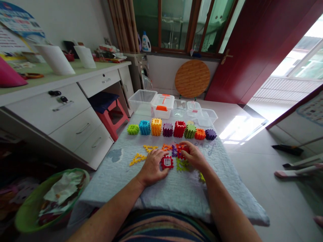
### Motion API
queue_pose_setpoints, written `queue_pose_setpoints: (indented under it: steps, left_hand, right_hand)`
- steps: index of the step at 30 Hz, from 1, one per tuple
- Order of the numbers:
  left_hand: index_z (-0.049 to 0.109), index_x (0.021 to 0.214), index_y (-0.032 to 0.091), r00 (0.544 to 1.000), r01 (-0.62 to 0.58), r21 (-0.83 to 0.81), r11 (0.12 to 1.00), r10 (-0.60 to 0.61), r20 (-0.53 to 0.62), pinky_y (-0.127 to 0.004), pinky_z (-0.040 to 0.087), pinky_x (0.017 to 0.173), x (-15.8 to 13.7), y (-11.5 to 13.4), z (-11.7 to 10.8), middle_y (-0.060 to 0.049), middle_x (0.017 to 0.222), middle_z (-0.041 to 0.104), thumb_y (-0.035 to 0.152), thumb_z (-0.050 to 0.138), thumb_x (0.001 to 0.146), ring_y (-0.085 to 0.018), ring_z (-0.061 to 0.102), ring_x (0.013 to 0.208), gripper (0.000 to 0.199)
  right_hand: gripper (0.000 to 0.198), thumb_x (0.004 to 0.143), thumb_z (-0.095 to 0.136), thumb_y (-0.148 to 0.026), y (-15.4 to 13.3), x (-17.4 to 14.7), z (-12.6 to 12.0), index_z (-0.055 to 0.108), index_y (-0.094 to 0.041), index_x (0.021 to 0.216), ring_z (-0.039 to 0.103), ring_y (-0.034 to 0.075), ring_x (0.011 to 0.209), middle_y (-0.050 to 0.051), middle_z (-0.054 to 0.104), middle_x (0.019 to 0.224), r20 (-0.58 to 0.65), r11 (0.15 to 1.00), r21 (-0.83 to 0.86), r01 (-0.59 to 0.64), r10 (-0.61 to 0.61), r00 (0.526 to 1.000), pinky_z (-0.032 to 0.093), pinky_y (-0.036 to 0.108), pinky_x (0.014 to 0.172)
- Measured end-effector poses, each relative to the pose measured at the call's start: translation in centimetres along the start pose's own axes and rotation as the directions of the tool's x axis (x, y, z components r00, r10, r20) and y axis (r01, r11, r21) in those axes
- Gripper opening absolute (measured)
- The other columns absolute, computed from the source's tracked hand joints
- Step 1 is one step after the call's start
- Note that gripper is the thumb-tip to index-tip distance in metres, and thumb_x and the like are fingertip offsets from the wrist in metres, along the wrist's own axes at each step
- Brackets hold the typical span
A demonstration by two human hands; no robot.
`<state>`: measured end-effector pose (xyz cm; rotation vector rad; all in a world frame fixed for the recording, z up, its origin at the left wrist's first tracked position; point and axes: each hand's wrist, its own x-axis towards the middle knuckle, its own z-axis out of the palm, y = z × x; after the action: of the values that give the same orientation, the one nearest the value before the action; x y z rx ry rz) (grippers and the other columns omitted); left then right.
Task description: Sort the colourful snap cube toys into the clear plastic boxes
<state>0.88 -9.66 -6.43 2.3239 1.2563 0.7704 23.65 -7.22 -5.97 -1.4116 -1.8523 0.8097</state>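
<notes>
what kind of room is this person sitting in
Probably a room in a home, perhaps a utility or spare room: a front-loading washing machine stands by the window, a laundry detergent bottle sits on the sill, and a padlocked white desk lines the left wall.

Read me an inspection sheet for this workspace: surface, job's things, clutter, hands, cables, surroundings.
Surface: pale blue patterned cloth, lightly rumpled.
Job's things: row of eight colourful notched plastic blocks; yellow triangular plastic frames; red square plastic panel with a pale grid centre.
Clutter: clear plastic containers behind the row.
Hands: left hand at the red panel's edges; right hand appears to pinch a red openwork plastic piece.
Cables: nothing seen.
Surroundings: white drawer desk, red plastic stool, round wooden tabletop.
</notes>
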Motion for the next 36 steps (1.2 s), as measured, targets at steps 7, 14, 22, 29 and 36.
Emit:
queue_pose_setpoints:
  steps: [7, 14, 22, 29, 36]
  left_hand:
    - [0.058, 0.120, 0.016, 1.000, -0.015, 0.025, 1.000, 0.015, 0.004, -0.047, 0.039, 0.105, 0.0, -0.1, 0.3, -0.012, 0.121, 0.062, 0.027, 0.072, 0.067, -0.030, 0.054, 0.114, 0.056]
    - [0.057, 0.121, 0.017, 1.000, 0.026, 0.011, 1.000, -0.026, 0.006, -0.049, 0.039, 0.106, 0.0, -0.5, 0.5, -0.012, 0.119, 0.063, 0.028, 0.074, 0.068, -0.031, 0.056, 0.113, 0.057]
    - [0.047, 0.133, 0.022, 1.000, 0.012, -0.148, 0.989, -0.015, -0.018, -0.047, 0.041, 0.107, -0.1, -0.8, 0.5, -0.012, 0.135, 0.053, 0.034, 0.074, 0.074, -0.029, 0.050, 0.125, 0.066]
    - [0.043, 0.138, 0.020, 1.000, -0.019, -0.170, 0.985, 0.016, -0.020, -0.049, 0.036, 0.111, -0.3, -1.1, 0.5, -0.014, 0.138, 0.050, 0.049, 0.079, 0.068, -0.031, 0.047, 0.128, 0.084]
    - [0.038, 0.141, 0.019, 1.000, 0.025, -0.164, 0.986, -0.024, 0.006, -0.046, 0.042, 0.103, -0.4, -0.7, 0.2, -0.014, 0.131, 0.056, 0.045, 0.078, 0.071, -0.029, 0.054, 0.116, 0.084]
  right_hand:
    - [0.044, 0.078, 0.068, -0.031, 0.9, -0.2, -1.0, 0.058, -0.021, 0.119, 0.054, 0.025, 0.107, 0.008, 0.060, 0.112, 0.004, 0.944, -0.292, 0.155, -0.161, 0.987, 0.043, 0.041, 0.096]
    - [0.051, 0.074, 0.064, -0.018, 1.2, -0.3, -1.2, 0.054, -0.021, 0.124, 0.052, 0.025, 0.109, 0.008, 0.058, 0.114, 0.100, 0.928, -0.355, 0.115, -0.085, 0.991, 0.041, 0.043, 0.099]
    - [0.050, 0.074, 0.071, -0.022, -0.9, -0.4, 0.1, 0.054, -0.022, 0.121, 0.055, 0.023, 0.104, 0.007, 0.057, 0.111, 0.054, 0.962, -0.165, 0.216, -0.210, 0.976, 0.046, 0.040, 0.095]
    - [0.059, 0.070, 0.077, -0.023, -2.8, -0.8, 2.4, 0.055, -0.025, 0.125, 0.053, 0.028, 0.117, 0.008, 0.060, 0.116, 0.175, 0.949, -0.122, 0.291, -0.268, 0.947, 0.042, 0.044, 0.102]
    - [0.051, 0.077, 0.070, -0.025, -2.2, -0.8, 2.1, 0.054, -0.023, 0.125, 0.062, 0.023, 0.102, 0.008, 0.066, 0.111, 0.109, 0.955, -0.063, 0.290, -0.282, 0.953, 0.049, 0.041, 0.092]
